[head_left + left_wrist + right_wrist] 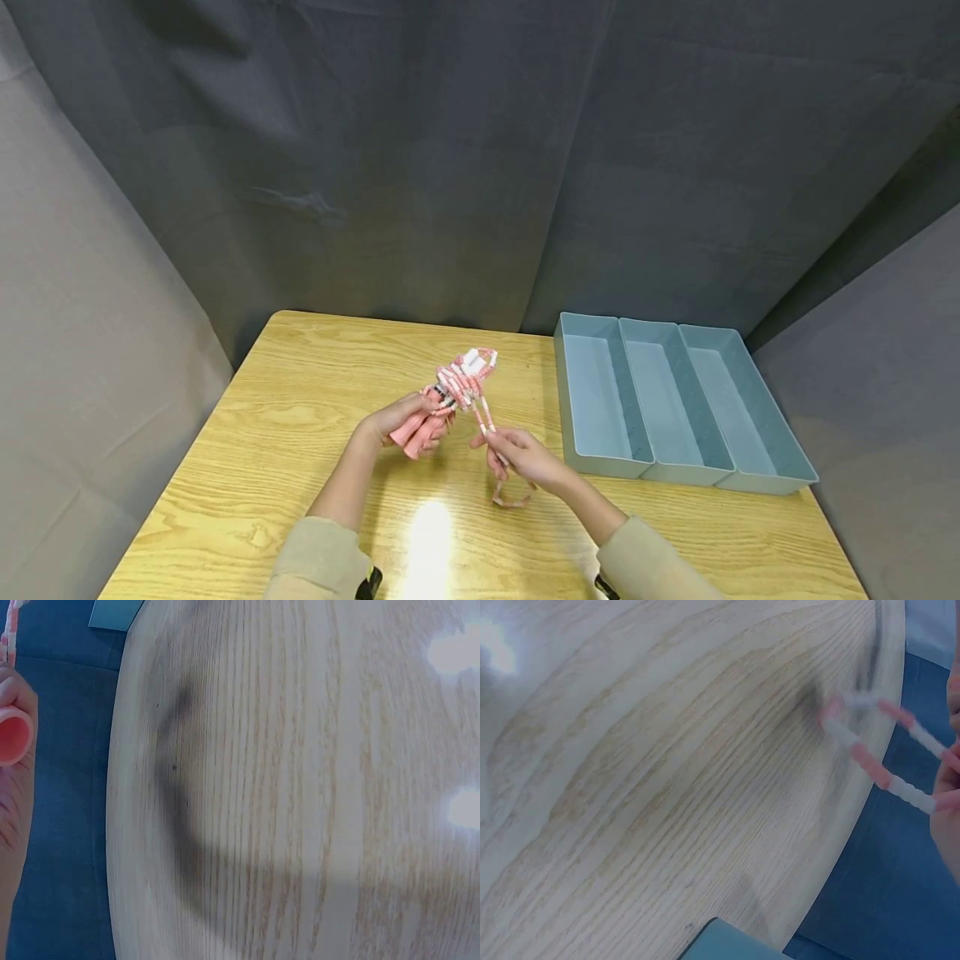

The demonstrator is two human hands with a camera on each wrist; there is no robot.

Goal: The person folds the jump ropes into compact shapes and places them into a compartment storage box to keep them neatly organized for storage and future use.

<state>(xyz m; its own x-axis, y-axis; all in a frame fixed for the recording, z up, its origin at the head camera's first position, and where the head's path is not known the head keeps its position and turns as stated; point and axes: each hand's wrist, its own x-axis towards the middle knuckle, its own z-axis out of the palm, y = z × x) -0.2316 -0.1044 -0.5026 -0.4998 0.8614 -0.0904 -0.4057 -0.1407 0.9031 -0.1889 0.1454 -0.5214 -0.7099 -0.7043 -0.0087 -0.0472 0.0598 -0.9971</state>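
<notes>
A pink and white beaded skipping rope (465, 379) is bundled in loops above the wooden table (285, 433). My left hand (408, 421) grips its pink handles (420, 433), whose round end (13, 735) shows in the left wrist view. My right hand (517, 454) pinches a strand of the rope just right of the bundle. The loose end (512, 498) hangs down from it to the table. In the right wrist view a blurred loop of the rope (870, 750) stretches out from the fingers (949, 799).
A light blue tray (678, 408) with three long compartments stands at the table's right side, all three bare. Grey fabric (450, 167) hangs behind and beside the table. A bright glare (427, 533) lies on the wood near the front edge.
</notes>
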